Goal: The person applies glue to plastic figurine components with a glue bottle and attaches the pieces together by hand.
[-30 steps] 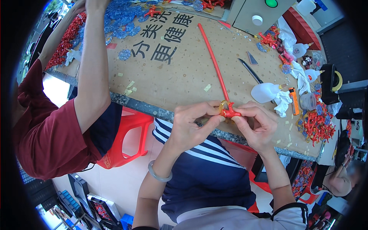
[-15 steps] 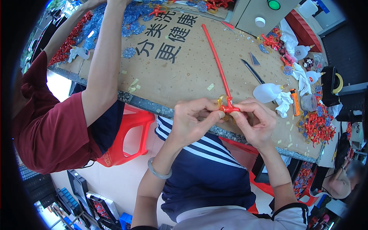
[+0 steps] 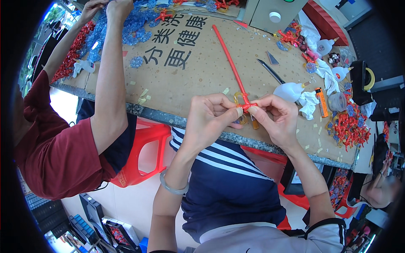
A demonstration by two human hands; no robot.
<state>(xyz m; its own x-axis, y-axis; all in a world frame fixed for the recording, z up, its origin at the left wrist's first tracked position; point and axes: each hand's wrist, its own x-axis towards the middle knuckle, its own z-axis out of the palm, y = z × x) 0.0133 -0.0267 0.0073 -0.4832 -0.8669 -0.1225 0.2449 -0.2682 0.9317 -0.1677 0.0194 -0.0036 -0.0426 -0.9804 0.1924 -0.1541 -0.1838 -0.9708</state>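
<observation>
A long thin red rod point(image 3: 230, 59) runs from the far middle of the cardboard-covered table point(image 3: 198, 80) down to my hands. At its near end sits a small red knot-like piece with a clear yellowish loop point(image 3: 241, 100). My left hand point(image 3: 209, 118) pinches that end from the left with thumb and forefinger. My right hand point(image 3: 276, 119) pinches it from the right, fingertips almost touching the left ones. Both hands hover over the table's front edge.
A person in a dark red shirt point(image 3: 55, 147) reaches over the table's left side into heaps of blue point(image 3: 135, 25) and red point(image 3: 69, 59) plastic pieces. A craft knife point(image 3: 270, 71), white squeeze bottles point(image 3: 291, 90), an orange lighter point(image 3: 321, 102) and red pieces point(image 3: 348, 128) lie right. A red stool point(image 3: 141, 147) stands below.
My hands stay pinched on the rod's near end, with small shifts of the fingers. The person on the left has reached further toward the far left of the table.
</observation>
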